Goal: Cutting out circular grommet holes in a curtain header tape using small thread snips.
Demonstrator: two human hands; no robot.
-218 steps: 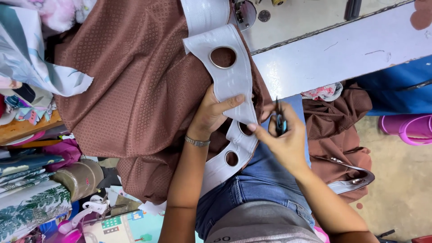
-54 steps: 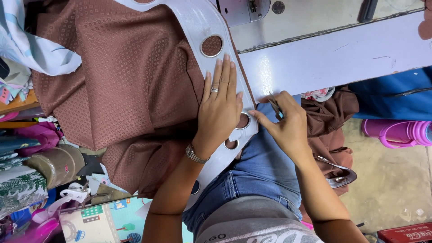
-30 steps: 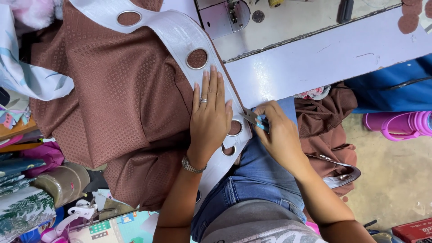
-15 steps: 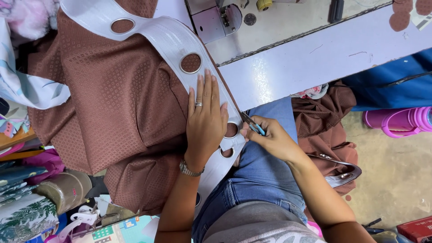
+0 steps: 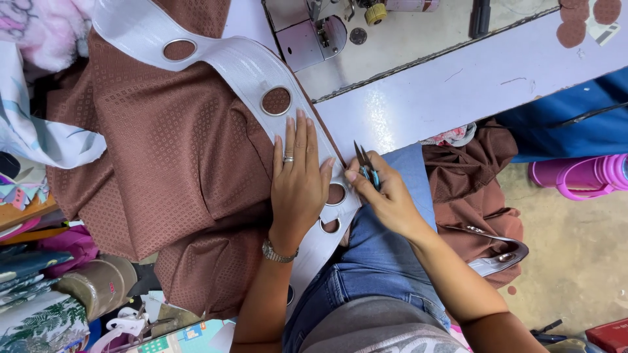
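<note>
My left hand (image 5: 297, 180) lies flat, fingers spread and released, pressing down on the white eyelet tape (image 5: 245, 68) where it crosses the brown patterned fabric (image 5: 163, 163). The tape runs from the upper left, over the edge of the pale bench (image 5: 458, 85), down across my lap and my blue jeans (image 5: 366, 261); its round holes show the brown cloth beneath, and two of them sit just beside my left thumb. My right hand (image 5: 386, 196) has its grip clenched on a small pair of thread snips (image 5: 366, 167) with blue handles, the blades pointing up toward the bench edge, right next to my left fingertips. A sewing machine (image 5: 314, 33) stands on the bench beyond the tape. More brown fabric with a white strip hangs at my right side.
</note>
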